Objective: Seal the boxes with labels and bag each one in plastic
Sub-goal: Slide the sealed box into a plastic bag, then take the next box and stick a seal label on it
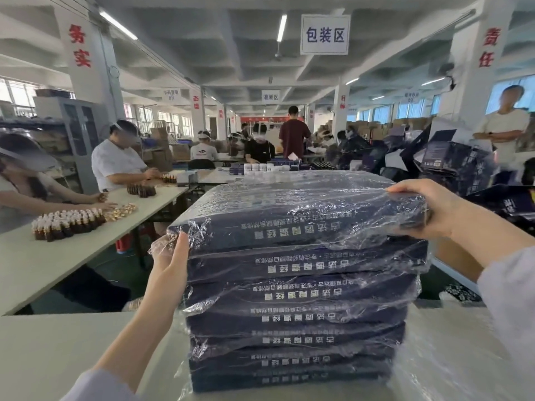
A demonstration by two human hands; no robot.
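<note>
Packing hall all round, workers seated in rows, and close under my view a pale desk [58,351] carrying the job. On it stands a stack [298,314] of flat dark-blue boxes, each one wrapped in clear plastic. The top box [304,204] lies on the pile slightly askew, its right end raised.

My right grip [419,206] holds that box at its far right corner, fingers curled over the top and thumb beneath. My left grip [169,261] is flat and wide, straight fingers pressed against the left end of the upper boxes where the plastic bunches.

I judge this box is sealed and bagged, and the step in hand is setting it square on the pile. Next I would lower the right end, nudge it flush and let go without dragging the film.

Loose plastic [448,357] lies on the desk just right of the stack. Dark cartons [451,163] pile up beyond, and brown bottles [66,224] crowd the neighbouring desk [29,270] at left.
</note>
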